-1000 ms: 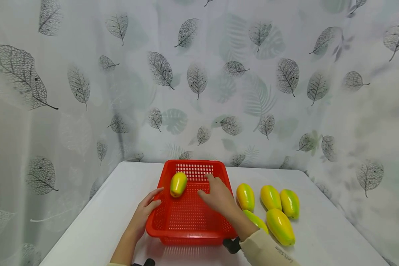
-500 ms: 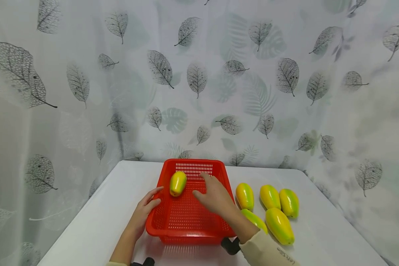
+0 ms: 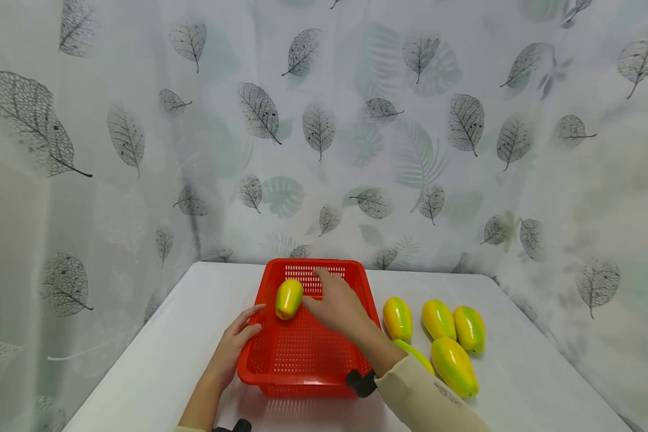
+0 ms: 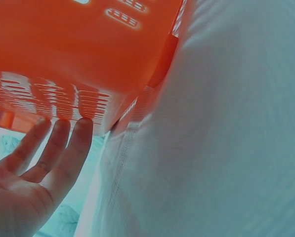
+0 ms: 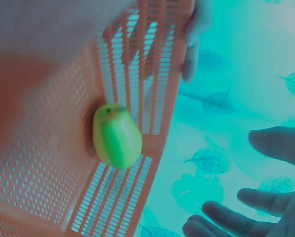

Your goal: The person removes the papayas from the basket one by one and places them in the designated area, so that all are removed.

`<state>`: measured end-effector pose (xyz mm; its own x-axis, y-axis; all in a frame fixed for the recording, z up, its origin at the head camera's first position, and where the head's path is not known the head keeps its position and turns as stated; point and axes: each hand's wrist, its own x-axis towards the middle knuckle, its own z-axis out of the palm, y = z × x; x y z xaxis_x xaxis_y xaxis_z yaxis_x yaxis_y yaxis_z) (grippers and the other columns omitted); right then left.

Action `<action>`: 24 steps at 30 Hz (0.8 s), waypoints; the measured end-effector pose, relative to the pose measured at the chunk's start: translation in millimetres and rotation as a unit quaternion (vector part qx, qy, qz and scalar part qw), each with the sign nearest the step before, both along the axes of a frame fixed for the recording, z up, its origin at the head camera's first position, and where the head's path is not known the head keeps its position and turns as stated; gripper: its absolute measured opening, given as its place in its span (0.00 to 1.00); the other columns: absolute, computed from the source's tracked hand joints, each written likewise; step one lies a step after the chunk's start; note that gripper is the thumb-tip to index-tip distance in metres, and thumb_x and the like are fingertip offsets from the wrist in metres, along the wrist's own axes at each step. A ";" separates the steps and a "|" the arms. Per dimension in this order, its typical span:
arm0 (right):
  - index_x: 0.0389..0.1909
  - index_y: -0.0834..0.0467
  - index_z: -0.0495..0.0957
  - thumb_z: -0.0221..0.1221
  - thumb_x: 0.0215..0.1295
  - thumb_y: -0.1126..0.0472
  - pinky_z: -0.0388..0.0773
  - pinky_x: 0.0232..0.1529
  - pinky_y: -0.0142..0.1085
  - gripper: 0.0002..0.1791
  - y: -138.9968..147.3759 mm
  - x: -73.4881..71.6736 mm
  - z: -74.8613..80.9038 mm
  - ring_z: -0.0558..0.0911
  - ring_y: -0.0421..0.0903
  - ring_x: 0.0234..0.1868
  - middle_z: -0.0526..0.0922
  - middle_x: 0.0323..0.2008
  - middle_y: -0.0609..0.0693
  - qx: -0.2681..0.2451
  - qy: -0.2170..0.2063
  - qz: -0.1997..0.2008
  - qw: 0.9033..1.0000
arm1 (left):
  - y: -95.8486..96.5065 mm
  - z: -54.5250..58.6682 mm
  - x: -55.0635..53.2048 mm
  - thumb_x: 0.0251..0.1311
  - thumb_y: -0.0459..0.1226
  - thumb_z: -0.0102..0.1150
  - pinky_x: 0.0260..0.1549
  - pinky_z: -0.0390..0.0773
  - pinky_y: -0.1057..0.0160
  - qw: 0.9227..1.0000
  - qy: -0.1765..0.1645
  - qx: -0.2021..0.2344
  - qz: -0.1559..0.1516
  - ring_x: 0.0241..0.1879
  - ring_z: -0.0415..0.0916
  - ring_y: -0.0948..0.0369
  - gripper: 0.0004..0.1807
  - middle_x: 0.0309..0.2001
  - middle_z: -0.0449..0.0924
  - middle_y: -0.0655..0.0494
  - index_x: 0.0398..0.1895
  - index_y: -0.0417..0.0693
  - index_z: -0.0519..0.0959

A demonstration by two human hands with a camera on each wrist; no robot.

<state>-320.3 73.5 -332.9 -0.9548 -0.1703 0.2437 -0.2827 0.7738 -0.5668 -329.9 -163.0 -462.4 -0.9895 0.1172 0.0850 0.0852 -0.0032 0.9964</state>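
A red perforated plastic basket (image 3: 302, 380) stands on the white table. Inside it, toward the far left corner, lies one glossy yellow-green fruit (image 3: 289, 299), shaped like a papaya. My left hand (image 3: 228, 351) is at the basket's left side; its nearly straight, spread fingers (image 4: 78, 136) touch the outer slotted wall. Over the basket's right half hovers my right hand (image 3: 339, 305), thumb and fingers apart and nothing held. Its thumb tip comes close to the fruit's right side in the head view. The right wrist view shows the same fruit (image 5: 116, 137) against the slotted wall.
Several more yellow-green fruits (image 3: 455, 367) lie on the table (image 3: 524, 384) to the basket's right. One of them (image 3: 414, 354) is partly hidden by my right forearm. A leaf-printed curtain (image 3: 324, 180) hangs behind the table and along both sides.
My right hand has moved left and slightly away from me over the basket, nearer the fruit inside. The left hand, basket and fruits have stayed in place.
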 end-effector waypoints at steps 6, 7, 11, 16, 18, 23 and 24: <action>0.72 0.59 0.69 0.65 0.67 0.51 0.75 0.68 0.56 0.35 -2.6 -7.6 2.7 0.76 0.59 0.67 0.77 0.67 0.60 0.008 -0.006 -0.005 1.000 | 0.1 -1.0 -0.8 0.74 0.41 0.51 0.53 0.86 0.48 1.000 0.001 -0.001 0.001 0.66 0.73 0.41 0.27 0.74 0.67 0.42 0.75 0.60 0.68; 0.72 0.59 0.69 0.65 0.67 0.51 0.75 0.68 0.56 0.35 -2.9 -9.4 2.6 0.76 0.59 0.67 0.77 0.67 0.60 0.009 -0.008 -0.007 1.000 | 0.3 -1.2 -0.9 0.74 0.41 0.51 0.53 0.86 0.48 1.000 0.002 -0.001 0.001 0.66 0.73 0.42 0.27 0.74 0.67 0.42 0.75 0.60 0.68; 0.72 0.60 0.68 0.64 0.68 0.50 0.74 0.69 0.55 0.35 -4.6 -18.1 3.0 0.75 0.59 0.69 0.76 0.68 0.60 0.014 -0.008 -0.016 1.000 | 0.2 -0.9 -0.7 0.74 0.41 0.51 0.54 0.86 0.49 1.000 0.005 0.000 -0.002 0.67 0.72 0.41 0.28 0.74 0.67 0.42 0.76 0.58 0.67; 0.72 0.60 0.68 0.63 0.67 0.51 0.75 0.68 0.56 0.35 -7.8 -28.6 3.5 0.76 0.61 0.67 0.76 0.67 0.62 0.014 -0.014 -0.034 0.999 | 0.3 -0.1 -0.5 0.74 0.41 0.51 0.54 0.86 0.49 1.000 0.010 0.001 -0.004 0.68 0.71 0.39 0.28 0.75 0.66 0.42 0.76 0.57 0.67; 0.72 0.60 0.68 0.64 0.67 0.51 0.75 0.67 0.56 0.35 -8.7 -32.2 2.1 0.76 0.61 0.67 0.76 0.67 0.62 0.017 -0.019 -0.040 0.999 | 0.5 -0.1 -0.5 0.74 0.41 0.51 0.54 0.85 0.48 1.000 0.011 0.001 -0.004 0.68 0.70 0.39 0.28 0.75 0.66 0.41 0.76 0.57 0.67; 0.74 0.60 0.66 0.64 0.68 0.49 0.76 0.67 0.55 0.38 -9.2 -41.2 -4.1 0.77 0.60 0.67 0.76 0.68 0.62 0.022 -0.039 -0.051 0.998 | 0.2 -0.4 0.1 0.73 0.41 0.52 0.54 0.85 0.48 1.000 0.008 0.005 -0.003 0.68 0.71 0.39 0.27 0.74 0.67 0.42 0.74 0.61 0.69; 0.75 0.60 0.65 0.64 0.68 0.49 0.77 0.66 0.54 0.39 -9.1 -43.0 -5.3 0.77 0.60 0.67 0.76 0.69 0.62 0.022 -0.043 -0.054 0.997 | -0.1 -0.6 0.1 0.73 0.41 0.52 0.54 0.85 0.48 1.000 0.008 0.006 -0.002 0.68 0.71 0.39 0.27 0.74 0.67 0.42 0.74 0.61 0.69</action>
